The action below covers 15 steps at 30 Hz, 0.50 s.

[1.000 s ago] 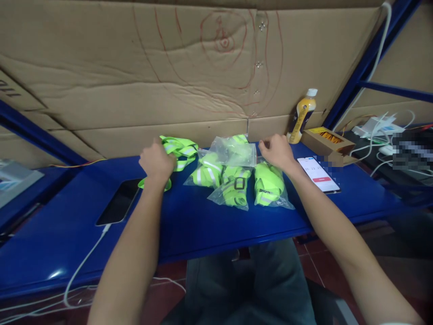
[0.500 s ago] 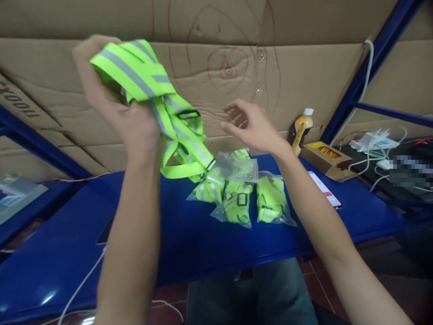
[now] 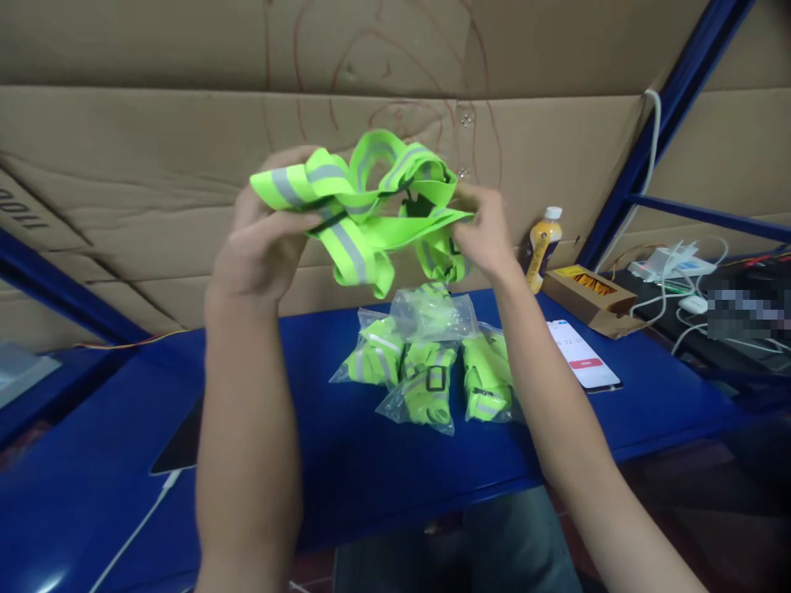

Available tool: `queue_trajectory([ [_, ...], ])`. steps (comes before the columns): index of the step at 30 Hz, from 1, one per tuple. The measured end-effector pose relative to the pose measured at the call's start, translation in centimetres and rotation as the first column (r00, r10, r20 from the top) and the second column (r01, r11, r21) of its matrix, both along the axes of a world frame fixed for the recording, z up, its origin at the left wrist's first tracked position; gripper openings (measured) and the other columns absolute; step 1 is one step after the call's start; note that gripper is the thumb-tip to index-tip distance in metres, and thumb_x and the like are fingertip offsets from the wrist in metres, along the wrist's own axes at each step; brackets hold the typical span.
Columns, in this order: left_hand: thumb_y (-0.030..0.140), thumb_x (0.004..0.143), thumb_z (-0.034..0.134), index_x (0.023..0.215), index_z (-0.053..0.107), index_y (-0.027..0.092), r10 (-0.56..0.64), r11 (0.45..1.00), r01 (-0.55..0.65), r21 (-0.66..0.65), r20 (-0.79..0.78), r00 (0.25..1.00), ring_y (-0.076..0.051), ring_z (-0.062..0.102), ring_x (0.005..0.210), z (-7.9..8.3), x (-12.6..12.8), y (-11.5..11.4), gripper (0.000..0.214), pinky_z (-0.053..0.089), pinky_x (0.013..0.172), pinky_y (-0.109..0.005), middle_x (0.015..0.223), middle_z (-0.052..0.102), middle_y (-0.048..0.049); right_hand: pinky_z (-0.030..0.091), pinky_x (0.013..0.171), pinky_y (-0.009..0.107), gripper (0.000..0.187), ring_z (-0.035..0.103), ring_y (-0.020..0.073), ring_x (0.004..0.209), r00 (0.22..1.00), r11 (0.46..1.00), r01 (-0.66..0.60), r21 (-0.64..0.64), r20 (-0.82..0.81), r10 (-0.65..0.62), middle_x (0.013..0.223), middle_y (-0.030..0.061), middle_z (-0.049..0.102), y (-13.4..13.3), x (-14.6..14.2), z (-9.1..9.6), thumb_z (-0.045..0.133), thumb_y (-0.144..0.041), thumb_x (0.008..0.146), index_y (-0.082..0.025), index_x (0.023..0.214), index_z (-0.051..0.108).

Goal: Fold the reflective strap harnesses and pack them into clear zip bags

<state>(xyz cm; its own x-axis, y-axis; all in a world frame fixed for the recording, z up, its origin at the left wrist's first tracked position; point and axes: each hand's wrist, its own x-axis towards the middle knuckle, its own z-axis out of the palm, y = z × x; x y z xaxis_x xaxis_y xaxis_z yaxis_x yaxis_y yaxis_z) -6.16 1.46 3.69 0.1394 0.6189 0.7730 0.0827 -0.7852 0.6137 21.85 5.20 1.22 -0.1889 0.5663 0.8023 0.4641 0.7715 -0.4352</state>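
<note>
I hold a neon green reflective strap vest [image 3: 364,216] up in the air with both hands, above the blue table [image 3: 346,469]. My left hand [image 3: 263,239] grips its left end, fingers closed over a grey reflective band. My right hand [image 3: 485,231] pinches the right end of the tangled straps. Below them on the table lie several clear plastic bags with folded green vests [image 3: 426,366] inside.
A lit phone [image 3: 581,356] lies right of the bags, a dark phone [image 3: 182,445] with a white cable at the left. A yellow bottle [image 3: 542,245] and an open cardboard box [image 3: 590,288] stand at the back right, with chargers and cables beyond. A cardboard wall [image 3: 154,165] backs the table.
My left hand lifted the loose vest off the table. My right hand left the bags, rose and took hold of the vest's other end; the vest now hangs between both hands.
</note>
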Motion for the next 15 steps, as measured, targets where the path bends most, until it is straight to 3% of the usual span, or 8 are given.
queue_trajectory([
  [1, 0.055, 0.072, 0.086, 0.122, 0.074, 0.029, -0.089, 0.995, 0.087, -0.049, -0.036, 0.995, -0.036, 0.063, 0.135, -0.3, 0.0, -1.1, 0.058, 0.057, 0.113, -0.056, 0.139, 0.074, -0.0013, 0.059, 0.102, 0.045, 0.023, 0.074, 0.0304, 0.112, 0.998, 0.998, 0.063, 0.03, -0.02, -0.062, 0.112, 0.0103, 0.082, 0.0, 0.2, 0.0, 0.064, -0.02, 0.095, -0.021, 0.113, 0.078],
  [3, 0.061, 0.086, 0.071, 0.126, 0.076, 0.023, -0.131, 0.987, 0.128, -0.096, -0.021, 0.991, -0.038, 0.063, 0.138, -0.5, 0.4, -2.4, 0.055, 0.056, 0.113, -0.059, 0.144, 0.072, -0.0076, 0.058, 0.103, 0.047, 0.023, 0.073, 0.0325, 0.115, 0.989, 0.986, 0.145, 0.081, -0.038, -0.143, 0.113, 0.0102, 0.081, -0.2, 0.3, 0.1, 0.062, -0.024, 0.099, -0.022, 0.115, 0.078],
  [5, 0.062, 0.095, 0.065, 0.121, 0.075, 0.017, 0.023, 0.999, -0.021, -0.04, 0.061, 0.998, -0.036, 0.068, 0.13, -0.6, 1.3, -2.4, 0.052, 0.059, 0.107, -0.056, 0.134, 0.075, -0.0135, 0.057, 0.104, 0.047, 0.024, 0.072, 0.0331, 0.118, 0.987, 0.978, 0.164, 0.13, -0.016, -0.163, 0.117, 0.0097, 0.081, -0.7, -0.1, 0.1, 0.061, -0.026, 0.101, -0.023, 0.117, 0.078],
  [7, 0.06, 0.097, 0.071, 0.12, 0.074, 0.018, 0.25, 0.963, -0.257, 0.078, 0.092, 0.964, -0.03, 0.07, 0.123, -0.7, 2.6, -1.8, 0.048, 0.06, 0.103, -0.048, 0.127, 0.076, -0.0124, 0.056, 0.108, 0.045, 0.025, 0.07, 0.0307, 0.123, 0.991, 0.976, 0.119, 0.181, 0.045, -0.129, 0.125, 0.0087, 0.079, -1.2, -0.7, 0.0, 0.061, -0.024, 0.102, -0.024, 0.121, 0.077],
  [8, 0.059, 0.096, 0.076, 0.124, 0.073, 0.019, 0.301, 0.945, -0.304, 0.124, 0.04, 0.953, -0.028, 0.07, 0.123, -0.9, 3.3, -1.6, 0.049, 0.059, 0.104, -0.045, 0.129, 0.076, -0.011, 0.055, 0.111, 0.043, 0.027, 0.069, 0.029, 0.126, 0.991, 0.974, 0.089, 0.206, 0.077, -0.106, 0.13, 0.008, 0.078, -1.4, -1.0, 0.0, 0.059, -0.022, 0.102, -0.024, 0.123, 0.077],
  [12, 0.059, 0.095, 0.076, 0.126, 0.073, 0.026, 0.24, 0.968, -0.211, 0.137, -0.254, 0.937, -0.027, 0.071, 0.124, -1.7, 5.4, -1.4, 0.046, 0.059, 0.105, -0.04, 0.132, 0.076, -0.0092, 0.052, 0.118, 0.043, 0.036, 0.064, 0.0279, 0.14, 0.984, 0.956, 0.047, 0.288, 0.15, -0.094, 0.149, 0.0083, 0.069, -1.7, -1.8, -0.4, 0.052, -0.021, 0.106, -0.025, 0.134, 0.074],
  [15, 0.059, 0.095, 0.075, 0.111, 0.076, 0.023, 0.271, 0.962, -0.26, 0.086, -0.18, 0.946, -0.026, 0.074, 0.112, -1.9, 6.1, -1.5, 0.038, 0.062, 0.095, -0.038, 0.119, 0.078, -0.0094, 0.052, 0.119, 0.048, 0.036, 0.061, 0.0305, 0.144, 0.979, 0.943, 0.088, 0.32, 0.149, -0.142, 0.149, 0.0103, 0.067, -1.4, -1.7, -0.7, 0.05, -0.03, 0.11, -0.026, 0.138, 0.072],
])
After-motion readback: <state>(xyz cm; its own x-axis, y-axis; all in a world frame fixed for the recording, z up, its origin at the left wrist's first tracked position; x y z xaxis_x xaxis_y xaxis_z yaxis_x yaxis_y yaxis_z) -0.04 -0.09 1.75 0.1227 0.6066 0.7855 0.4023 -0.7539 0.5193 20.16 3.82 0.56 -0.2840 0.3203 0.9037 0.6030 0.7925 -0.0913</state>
